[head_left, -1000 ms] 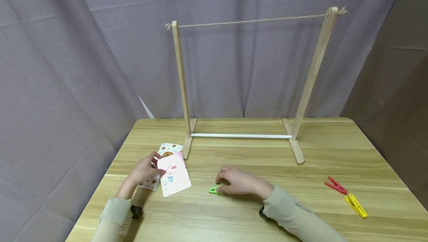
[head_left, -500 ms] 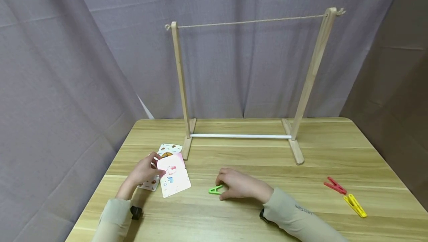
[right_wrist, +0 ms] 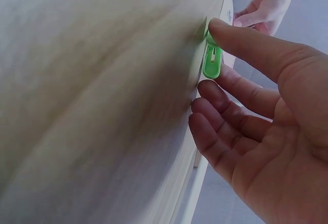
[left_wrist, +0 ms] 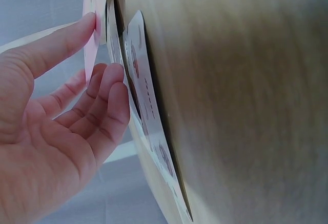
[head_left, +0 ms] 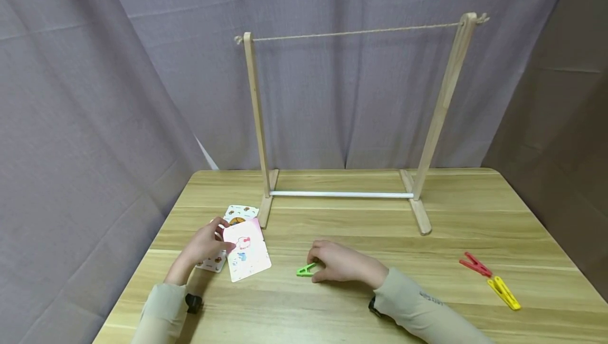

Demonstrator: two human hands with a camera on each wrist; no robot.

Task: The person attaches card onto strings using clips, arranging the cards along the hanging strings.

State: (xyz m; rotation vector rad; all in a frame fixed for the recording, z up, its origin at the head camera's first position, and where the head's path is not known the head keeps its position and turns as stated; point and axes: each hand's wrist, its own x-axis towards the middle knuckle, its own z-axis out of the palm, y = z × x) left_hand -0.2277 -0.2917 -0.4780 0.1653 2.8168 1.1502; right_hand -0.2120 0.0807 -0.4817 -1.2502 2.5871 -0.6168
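Observation:
At the table's left, my left hand [head_left: 204, 242] pinches the edge of a white-and-pink card [head_left: 252, 262] with a small cartoon print. In the left wrist view the thumb lies on this card's face, with fingers behind it. White patterned cards [left_wrist: 148, 90] lie flat beneath, partly covered by the hand and the pink card. Near the middle, my right hand [head_left: 339, 264] has thumb and index finger about the handle end of a green clothespin [head_left: 305, 270] lying on the table. The right wrist view shows the thumb tip against the clothespin, its other fingers loosely bent.
Behind the hands stands a wooden frame [head_left: 256, 117] with a rope [head_left: 356, 32] tied across its top and a white rod [head_left: 342, 194] low down. To the right lie a red clothespin [head_left: 476, 265] and a yellow clothespin [head_left: 504, 293]. Grey curtains hang behind the table.
My right thumb has shifted from over the green clothespin to its near side, leaving more of it visible. The left hand and the card stay put.

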